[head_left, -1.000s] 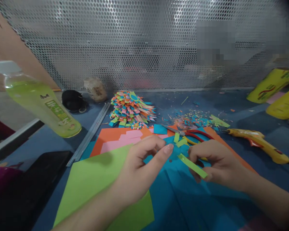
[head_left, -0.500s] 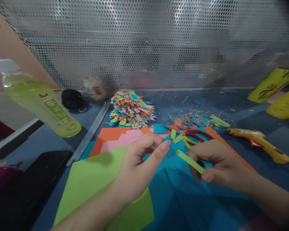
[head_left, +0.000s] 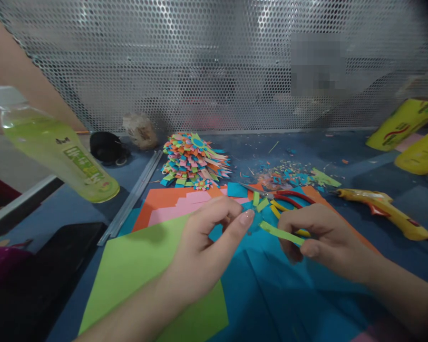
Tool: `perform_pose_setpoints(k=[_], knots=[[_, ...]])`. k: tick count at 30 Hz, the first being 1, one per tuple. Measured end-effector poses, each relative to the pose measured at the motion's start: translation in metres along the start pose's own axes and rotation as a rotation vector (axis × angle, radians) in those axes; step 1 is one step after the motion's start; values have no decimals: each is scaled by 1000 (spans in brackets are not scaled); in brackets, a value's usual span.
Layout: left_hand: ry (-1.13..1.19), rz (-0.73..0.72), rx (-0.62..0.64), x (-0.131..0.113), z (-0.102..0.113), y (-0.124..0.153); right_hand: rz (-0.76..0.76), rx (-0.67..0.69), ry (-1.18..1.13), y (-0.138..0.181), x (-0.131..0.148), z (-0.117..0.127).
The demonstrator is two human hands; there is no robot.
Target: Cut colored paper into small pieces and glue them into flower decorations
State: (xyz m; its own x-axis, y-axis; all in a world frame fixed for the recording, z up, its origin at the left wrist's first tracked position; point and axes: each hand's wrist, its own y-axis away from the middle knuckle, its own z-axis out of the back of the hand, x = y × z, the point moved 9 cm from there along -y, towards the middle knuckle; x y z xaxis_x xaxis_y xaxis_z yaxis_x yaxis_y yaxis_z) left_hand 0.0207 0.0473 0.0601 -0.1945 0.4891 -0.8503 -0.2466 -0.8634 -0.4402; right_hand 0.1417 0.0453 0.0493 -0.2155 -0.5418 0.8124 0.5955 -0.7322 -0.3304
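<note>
My right hand (head_left: 317,235) pinches a narrow light-green paper strip (head_left: 280,232) between thumb and fingers, its free end pointing at my left hand. My left hand (head_left: 214,232) has thumb and index finger pressed together; what they hold blends with the blue paper behind and I cannot make it out. Just beyond those fingertips are two short green paper pieces (head_left: 262,204). Behind my right hand lies a tool with red and yellow handles (head_left: 290,198), partly covered. Both hands are over blue paper sheets (head_left: 249,294) and a large green sheet (head_left: 139,270).
A cone-like stack of colourful folded paper (head_left: 189,161) stands behind the sheets, with paper scraps (head_left: 288,175) to its right. A yellow glue gun (head_left: 383,209) lies at the right. At the left are a drink bottle (head_left: 60,152), clear sticks (head_left: 131,197) and a dark flat object (head_left: 53,266).
The right thumb and the near end of the green strip have risen slightly, so the strip lies flatter. My left hand has barely moved.
</note>
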Motion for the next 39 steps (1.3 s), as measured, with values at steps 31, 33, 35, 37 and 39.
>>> perform_pose_setpoints(k=[31, 33, 35, 37, 39], knots=[[60, -38, 16, -3, -10, 8, -272, 40, -222, 0, -20, -15], [48, -18, 20, -1, -10, 8, -288, 44, -270, 1, -22, -15], [34, 2, 17, 1, -10, 8, -329, 51, -337, 3, -26, -17], [29, 14, 9, 3, -9, 7, -370, 58, -419, 5, -30, -20], [29, 25, -4, 5, -7, 6, -387, 68, -497, 6, -32, -23]])
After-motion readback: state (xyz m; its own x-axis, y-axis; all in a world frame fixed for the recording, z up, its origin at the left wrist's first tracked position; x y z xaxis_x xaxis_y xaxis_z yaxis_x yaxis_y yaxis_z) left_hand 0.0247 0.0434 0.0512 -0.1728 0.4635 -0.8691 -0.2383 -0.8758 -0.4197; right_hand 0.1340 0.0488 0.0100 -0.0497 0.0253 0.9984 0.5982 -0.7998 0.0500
